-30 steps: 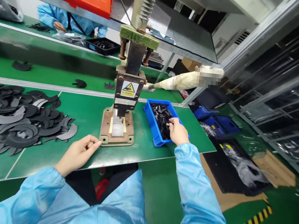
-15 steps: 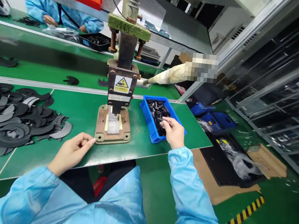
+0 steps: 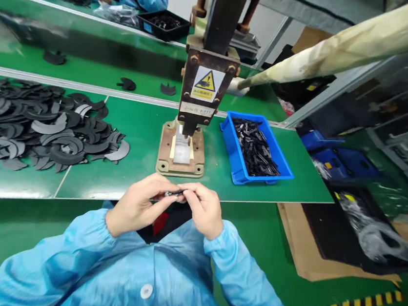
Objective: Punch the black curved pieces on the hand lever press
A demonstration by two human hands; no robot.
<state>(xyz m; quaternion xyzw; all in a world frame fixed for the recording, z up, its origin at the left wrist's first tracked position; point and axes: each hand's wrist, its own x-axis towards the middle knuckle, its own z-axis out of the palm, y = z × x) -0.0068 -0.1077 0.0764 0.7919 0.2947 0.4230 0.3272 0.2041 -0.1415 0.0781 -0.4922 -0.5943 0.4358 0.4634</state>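
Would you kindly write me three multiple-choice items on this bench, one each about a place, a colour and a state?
1. Where does the tray of small black parts stand?
A. right of the press
B. left of the press
C. on the floor

2. What colour is that tray?
A. red
B. blue
C. white

3. What are the person's hands doing?
A. resting flat on the bench
B. pinching one small dark part between them
C. pulling the press lever

Answers:
1. A: the tray sits right of the press.
2. B: its walls are blue.
3. B: the left hand and right hand meet on a small part at the bench edge.
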